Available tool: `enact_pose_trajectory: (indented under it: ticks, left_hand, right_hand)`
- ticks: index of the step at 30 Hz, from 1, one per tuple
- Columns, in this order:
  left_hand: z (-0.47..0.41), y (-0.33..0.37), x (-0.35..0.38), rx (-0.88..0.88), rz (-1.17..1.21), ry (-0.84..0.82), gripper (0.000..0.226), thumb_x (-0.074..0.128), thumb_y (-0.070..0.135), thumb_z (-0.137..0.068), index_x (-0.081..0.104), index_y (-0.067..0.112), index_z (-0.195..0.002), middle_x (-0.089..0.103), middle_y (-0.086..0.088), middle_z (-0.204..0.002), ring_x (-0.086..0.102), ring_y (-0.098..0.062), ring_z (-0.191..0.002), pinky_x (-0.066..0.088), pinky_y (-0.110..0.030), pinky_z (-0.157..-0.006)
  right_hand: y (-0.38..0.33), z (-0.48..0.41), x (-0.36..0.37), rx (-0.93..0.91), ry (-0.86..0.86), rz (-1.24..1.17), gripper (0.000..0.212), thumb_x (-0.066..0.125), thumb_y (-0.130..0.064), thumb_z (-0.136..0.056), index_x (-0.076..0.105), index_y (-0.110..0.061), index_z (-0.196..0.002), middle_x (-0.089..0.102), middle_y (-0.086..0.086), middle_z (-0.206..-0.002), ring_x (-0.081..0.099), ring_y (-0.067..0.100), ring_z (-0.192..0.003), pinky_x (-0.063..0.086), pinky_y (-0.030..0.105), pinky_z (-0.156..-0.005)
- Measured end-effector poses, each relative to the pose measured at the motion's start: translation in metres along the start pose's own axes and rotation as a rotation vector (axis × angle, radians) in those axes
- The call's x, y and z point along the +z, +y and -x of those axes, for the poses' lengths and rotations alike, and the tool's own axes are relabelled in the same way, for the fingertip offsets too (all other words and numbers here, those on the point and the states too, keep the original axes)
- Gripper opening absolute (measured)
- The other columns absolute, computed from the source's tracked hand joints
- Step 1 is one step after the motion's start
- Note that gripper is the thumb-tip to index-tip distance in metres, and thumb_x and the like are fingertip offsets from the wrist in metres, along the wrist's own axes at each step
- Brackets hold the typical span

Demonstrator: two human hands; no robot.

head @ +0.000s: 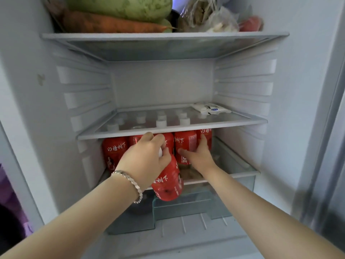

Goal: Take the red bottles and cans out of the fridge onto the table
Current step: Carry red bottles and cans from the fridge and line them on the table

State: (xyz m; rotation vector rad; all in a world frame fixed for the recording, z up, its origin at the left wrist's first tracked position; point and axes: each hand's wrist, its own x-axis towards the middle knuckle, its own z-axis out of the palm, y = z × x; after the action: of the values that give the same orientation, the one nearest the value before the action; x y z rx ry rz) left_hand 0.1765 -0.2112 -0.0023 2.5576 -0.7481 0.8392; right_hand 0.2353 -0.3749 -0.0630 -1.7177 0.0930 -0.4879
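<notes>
While the red bottle (169, 186) hangs tilted by its neck just in front of the lower shelf (233, 174), the sound way to finish this step is, I judge, to draw it straight out and low, keeping its cap off the glass shelf (214, 126) close above. The hold should also be firmed, since a grip at the cap alone may let a chilled bottle swing or slip. The second red bottle (185, 144), upright in the front row, likely needs tipping toward the person before it comes out, for the gap under the glass is tight and its neighbours stand close on both sides. The left hand (147, 157) is closed round the top of the first bottle, fingers curled over the cap, with a bracelet (130, 182) at the wrist. The right hand (199, 156) reaches in with its thumb across the front of the second bottle and its fingers along the right side, wrapped round it. More red bottles (113, 152) stand in the row. A white packet (211, 108) lies on the glass shelf at back right. The table is not in view.
</notes>
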Motion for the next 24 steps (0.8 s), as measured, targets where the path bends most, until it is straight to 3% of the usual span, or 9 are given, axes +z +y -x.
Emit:
enact_pose_trajectory:
  ticks: [2, 4, 8, 13, 17, 20, 24]
  left_hand:
    - [0.002, 0.002, 0.001, -0.015, 0.003, -0.016, 0.013, 0.053, 0.023, -0.089, 0.047, 0.016, -0.08, 0.05, 0.001, -0.088, 0.059, -0.026, -0.07, 0.053, -0.033, -0.062]
    - [0.004, 0.005, 0.002, -0.027, -0.009, -0.026, 0.017, 0.052, 0.027, -0.088, 0.041, 0.02, -0.077, 0.047, 0.005, -0.086, 0.058, -0.022, -0.07, 0.05, -0.028, -0.06]
    - [0.005, 0.011, 0.003, -0.04, -0.106, 0.004, 0.016, 0.048, 0.029, -0.087, 0.042, 0.021, -0.075, 0.046, 0.007, -0.081, 0.055, -0.019, -0.064, 0.046, -0.027, -0.057]
    - [0.003, 0.014, 0.002, -0.039, -0.179, 0.023, 0.019, 0.042, 0.031, -0.09, 0.043, 0.02, -0.076, 0.05, 0.006, -0.082, 0.05, -0.019, -0.06, 0.039, -0.025, -0.056]
    - [0.005, 0.024, 0.004, -0.041, -0.258, -0.034, 0.039, 0.041, 0.052, -0.09, 0.034, 0.023, -0.066, 0.045, 0.008, -0.077, 0.047, -0.015, -0.064, 0.042, -0.026, -0.062]
    - [0.004, 0.026, 0.003, -0.039, -0.257, -0.061, 0.051, 0.042, 0.071, -0.079, 0.03, 0.024, -0.06, 0.035, 0.01, -0.067, 0.046, -0.012, -0.062, 0.038, -0.024, -0.058]
    - [0.011, 0.021, -0.008, -0.022, -0.198, -0.095, 0.057, 0.048, 0.08, -0.06, 0.034, 0.025, -0.059, 0.043, 0.01, -0.065, 0.043, -0.005, -0.058, 0.03, -0.017, -0.049]
  right_hand:
    - [0.0, -0.011, 0.008, 0.031, 0.008, -0.039, 0.104, 0.082, -0.019, -0.069, 0.015, -0.016, -0.148, 0.043, 0.008, -0.142, 0.044, 0.025, -0.131, 0.036, 0.046, -0.11]
    - [0.003, -0.018, 0.01, 0.048, 0.065, 0.021, 0.098, 0.082, -0.025, -0.07, 0.022, -0.015, -0.146, 0.046, 0.007, -0.141, 0.046, 0.024, -0.129, 0.038, 0.04, -0.107]
    - [0.004, -0.008, 0.002, 0.023, 0.116, 0.189, 0.085, 0.085, -0.028, -0.064, 0.039, -0.014, -0.134, 0.057, 0.005, -0.128, 0.056, 0.023, -0.116, 0.044, 0.031, -0.093]
    - [0.003, 0.036, -0.018, -0.03, 0.177, 0.2, 0.086, 0.087, -0.031, -0.058, 0.039, -0.019, -0.129, 0.057, -0.003, -0.114, 0.058, 0.015, -0.094, 0.044, 0.025, -0.08]
    - [0.003, 0.064, -0.031, -0.077, 0.194, 0.142, 0.082, 0.087, -0.023, -0.057, 0.041, -0.021, -0.124, 0.057, -0.004, -0.108, 0.056, 0.012, -0.085, 0.039, 0.014, -0.063]
    - [0.004, 0.078, -0.033, -0.125, 0.178, 0.103, 0.083, 0.087, -0.022, -0.051, 0.042, -0.027, -0.12, 0.059, -0.006, -0.109, 0.061, 0.013, -0.093, 0.046, 0.02, -0.07]
    - [0.0, 0.089, -0.036, -0.223, 0.086, 0.254, 0.092, 0.084, -0.038, -0.041, 0.044, -0.032, -0.123, 0.057, -0.012, -0.115, 0.06, 0.01, -0.099, 0.052, 0.035, -0.083]
